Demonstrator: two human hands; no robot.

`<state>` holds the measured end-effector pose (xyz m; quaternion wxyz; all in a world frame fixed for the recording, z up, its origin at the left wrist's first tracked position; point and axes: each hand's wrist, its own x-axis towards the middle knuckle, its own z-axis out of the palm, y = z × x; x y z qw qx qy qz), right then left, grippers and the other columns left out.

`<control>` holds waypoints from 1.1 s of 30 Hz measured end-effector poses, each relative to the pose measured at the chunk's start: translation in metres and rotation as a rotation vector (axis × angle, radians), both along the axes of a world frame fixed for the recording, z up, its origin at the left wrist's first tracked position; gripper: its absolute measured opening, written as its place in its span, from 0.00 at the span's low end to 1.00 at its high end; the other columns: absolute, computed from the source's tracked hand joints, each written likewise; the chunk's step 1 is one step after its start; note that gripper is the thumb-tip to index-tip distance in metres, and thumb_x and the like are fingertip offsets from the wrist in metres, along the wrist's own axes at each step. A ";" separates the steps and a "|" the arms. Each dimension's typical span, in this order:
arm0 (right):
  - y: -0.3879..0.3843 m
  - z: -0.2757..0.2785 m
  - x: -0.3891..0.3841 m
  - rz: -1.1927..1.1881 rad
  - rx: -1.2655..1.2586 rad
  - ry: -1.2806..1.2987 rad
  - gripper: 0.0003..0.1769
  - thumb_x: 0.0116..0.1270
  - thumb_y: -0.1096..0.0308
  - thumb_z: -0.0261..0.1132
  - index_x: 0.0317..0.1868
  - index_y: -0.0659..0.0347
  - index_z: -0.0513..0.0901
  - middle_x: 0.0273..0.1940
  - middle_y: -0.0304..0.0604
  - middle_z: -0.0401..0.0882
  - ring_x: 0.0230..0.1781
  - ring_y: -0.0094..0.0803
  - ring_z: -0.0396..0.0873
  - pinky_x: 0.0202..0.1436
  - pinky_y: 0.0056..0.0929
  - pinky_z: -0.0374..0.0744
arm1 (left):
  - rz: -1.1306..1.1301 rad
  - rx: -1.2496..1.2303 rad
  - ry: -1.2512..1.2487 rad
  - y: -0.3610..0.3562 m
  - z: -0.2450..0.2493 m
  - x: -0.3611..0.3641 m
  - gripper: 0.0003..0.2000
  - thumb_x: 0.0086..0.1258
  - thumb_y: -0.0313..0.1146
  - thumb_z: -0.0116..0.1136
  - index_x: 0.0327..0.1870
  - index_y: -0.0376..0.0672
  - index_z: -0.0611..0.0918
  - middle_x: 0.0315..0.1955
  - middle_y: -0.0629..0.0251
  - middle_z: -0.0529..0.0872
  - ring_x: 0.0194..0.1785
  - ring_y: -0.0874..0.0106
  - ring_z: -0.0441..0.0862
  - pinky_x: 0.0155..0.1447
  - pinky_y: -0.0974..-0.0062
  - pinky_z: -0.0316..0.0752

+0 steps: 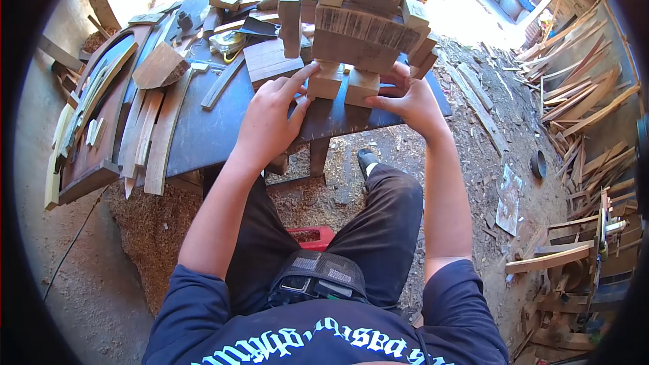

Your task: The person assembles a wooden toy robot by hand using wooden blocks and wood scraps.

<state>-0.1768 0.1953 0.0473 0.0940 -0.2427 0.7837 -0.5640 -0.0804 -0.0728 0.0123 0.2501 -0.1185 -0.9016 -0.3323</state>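
Note:
A stack of wooden blocks [358, 39] stands near the front edge of the dark table, with side pieces like arms and smaller blocks on top. Two short blocks sit under it like legs: the left leg block [326, 82] and the right leg block [362, 86]. My left hand [274, 111] grips the left one from its outer side, index finger near its top and thumb low. Around the right one, my right hand [411, 98] has its thumb at the front, while its other fingers go partly out of sight behind.
Loose wood offcuts and a tape measure [228, 42] lie on the dark table [193, 138]. Long strips and an angled block [160, 66] are at the left. Scrap wood [585, 101] leans along the right wall. Between my feet is a red object [312, 236] on the sawdust-covered floor.

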 end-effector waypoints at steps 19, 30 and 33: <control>-0.001 -0.009 0.002 0.004 0.004 0.031 0.33 0.63 0.76 0.81 0.69 0.67 0.84 0.58 0.48 0.90 0.58 0.38 0.90 0.63 0.36 0.89 | -0.057 0.035 -0.108 -0.018 0.003 0.015 0.30 0.75 0.22 0.61 0.77 0.56 0.80 0.48 0.54 0.83 0.55 0.54 0.82 0.65 0.58 0.77; -0.005 -0.022 0.016 -0.157 0.377 0.445 0.37 0.62 0.67 0.84 0.71 0.65 0.82 0.51 0.45 0.92 0.49 0.31 0.90 0.56 0.29 0.85 | 0.083 -0.024 0.033 0.007 -0.010 0.007 0.28 0.70 0.34 0.71 0.71 0.36 0.80 0.51 0.53 0.86 0.59 0.52 0.83 0.64 0.55 0.78; -0.021 -0.031 0.045 -0.386 0.420 0.616 0.35 0.62 0.65 0.83 0.68 0.68 0.82 0.55 0.55 0.89 0.56 0.45 0.87 0.62 0.40 0.84 | 0.114 0.013 0.099 0.015 -0.016 0.013 0.26 0.69 0.29 0.71 0.69 0.37 0.82 0.46 0.55 0.85 0.52 0.53 0.83 0.58 0.55 0.78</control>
